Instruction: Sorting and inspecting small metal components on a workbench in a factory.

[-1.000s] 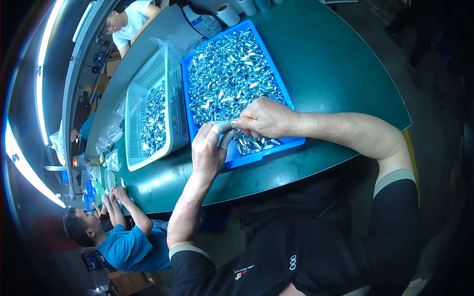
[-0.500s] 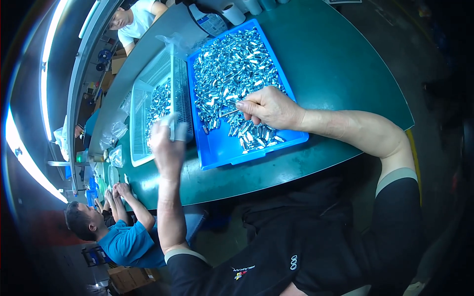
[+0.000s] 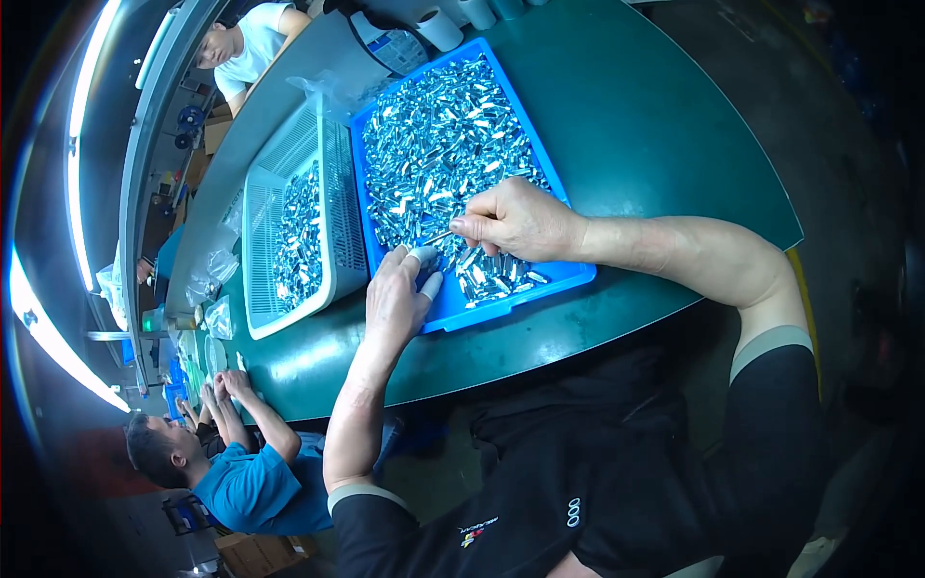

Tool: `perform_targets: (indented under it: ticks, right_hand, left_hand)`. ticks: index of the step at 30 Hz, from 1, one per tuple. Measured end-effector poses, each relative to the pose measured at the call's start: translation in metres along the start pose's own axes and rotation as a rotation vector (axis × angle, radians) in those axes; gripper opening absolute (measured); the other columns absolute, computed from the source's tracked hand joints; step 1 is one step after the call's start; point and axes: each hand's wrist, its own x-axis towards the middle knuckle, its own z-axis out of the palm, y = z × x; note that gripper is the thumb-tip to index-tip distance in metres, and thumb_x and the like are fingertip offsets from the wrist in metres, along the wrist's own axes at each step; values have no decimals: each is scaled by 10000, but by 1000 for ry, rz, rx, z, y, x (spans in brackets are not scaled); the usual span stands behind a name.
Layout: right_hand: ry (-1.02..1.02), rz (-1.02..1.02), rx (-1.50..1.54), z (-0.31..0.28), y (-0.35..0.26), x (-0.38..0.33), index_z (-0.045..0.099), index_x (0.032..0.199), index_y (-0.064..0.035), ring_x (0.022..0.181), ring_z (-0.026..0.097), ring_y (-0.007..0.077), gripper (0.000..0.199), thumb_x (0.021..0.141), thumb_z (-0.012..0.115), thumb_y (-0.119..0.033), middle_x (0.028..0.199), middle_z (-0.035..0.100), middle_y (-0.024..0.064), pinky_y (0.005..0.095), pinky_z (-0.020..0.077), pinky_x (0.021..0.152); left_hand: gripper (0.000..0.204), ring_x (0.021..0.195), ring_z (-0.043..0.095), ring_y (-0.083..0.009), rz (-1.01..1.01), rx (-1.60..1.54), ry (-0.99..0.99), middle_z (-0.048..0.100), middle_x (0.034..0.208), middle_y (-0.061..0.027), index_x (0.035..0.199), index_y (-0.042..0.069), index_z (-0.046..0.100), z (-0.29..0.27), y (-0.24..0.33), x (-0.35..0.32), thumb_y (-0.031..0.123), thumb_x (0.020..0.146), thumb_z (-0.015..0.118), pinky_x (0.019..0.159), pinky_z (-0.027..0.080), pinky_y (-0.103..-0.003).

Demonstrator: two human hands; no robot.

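A blue tray (image 3: pixel 568 277) on the green table holds a heap of small shiny metal parts (image 3: pixel 438 144). My right hand (image 3: pixel 515 222) hovers over the tray's near end, its fingers pinched on a thin pale stick-like tool (image 3: pixel 438 237) that points left into the parts. My left hand (image 3: pixel 397 301) rests at the tray's near left corner with white covers on its fingertips; the fingers are spread and I see nothing in them. Left of the tray stands a pale mesh basket (image 3: pixel 258 241) with more metal parts (image 3: pixel 299 241) inside.
The green table (image 3: pixel 655 125) curves away on the right and near side. White cups (image 3: pixel 441 29) and a clear plastic bag (image 3: pixel 328 91) lie beyond the tray. One person in a white shirt (image 3: pixel 255 43) sits far left; another in blue (image 3: pixel 246 482) sits near left.
My left hand had reached left over the mesh basket half a second ago and has come back to the blue tray's near corner. My right hand stayed over the tray.
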Motion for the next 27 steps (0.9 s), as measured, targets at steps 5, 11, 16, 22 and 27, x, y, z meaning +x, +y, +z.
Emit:
perform_targets:
  ticks: [5, 11, 16, 22, 27]
  right_hand:
    - [-28, -10, -73, 2, 3, 0, 719, 812, -19, 599, 639, 115, 377, 1020, 615, -317, 648, 683, 50, 300, 493, 587]
    - [-57, -18, -196, 2, 1, -1, 659, 710, -44, 607, 674, 243, 373, 966, 649, -315, 634, 672, 103, 410, 511, 621]
    - [-47, -14, -209, 2, 3, -1, 668, 732, -30, 607, 671, 274, 355, 951, 657, -309, 636, 659, 133, 421, 506, 616]
    - [64, -6, -50, 3, 0, -2, 700, 756, -23, 587, 663, 204, 350, 966, 643, -297, 634, 679, 99, 377, 515, 610]
    - [-22, 4, -29, 0, -1, 0, 717, 744, -28, 576, 651, 150, 392, 995, 609, -309, 616, 680, 58, 336, 517, 594]
  left_hand:
    - [298, 840, 636, -246, -141, -136, -24, 630, 893, -99, 1155, 34, 712, 0, -4, 2, 84, 864, 746, 782, 515, -358]
    - [299, 894, 635, -89, -333, -996, 60, 686, 996, -27, 1216, 11, 667, 3, -21, -1, 90, 938, 741, 848, 519, -253]
    - [300, 899, 692, -152, -395, -1250, 74, 713, 992, -91, 1188, 8, 615, 4, -17, -3, 66, 924, 744, 840, 545, -274]
    - [227, 894, 711, -179, -427, -1403, 45, 730, 987, -117, 1111, 18, 601, 4, -1, -3, 54, 929, 730, 836, 564, -286]
    - [176, 912, 696, -159, -272, -1243, 91, 700, 988, -72, 1086, 24, 615, 5, 2, 1, 1, 937, 706, 832, 568, -293]
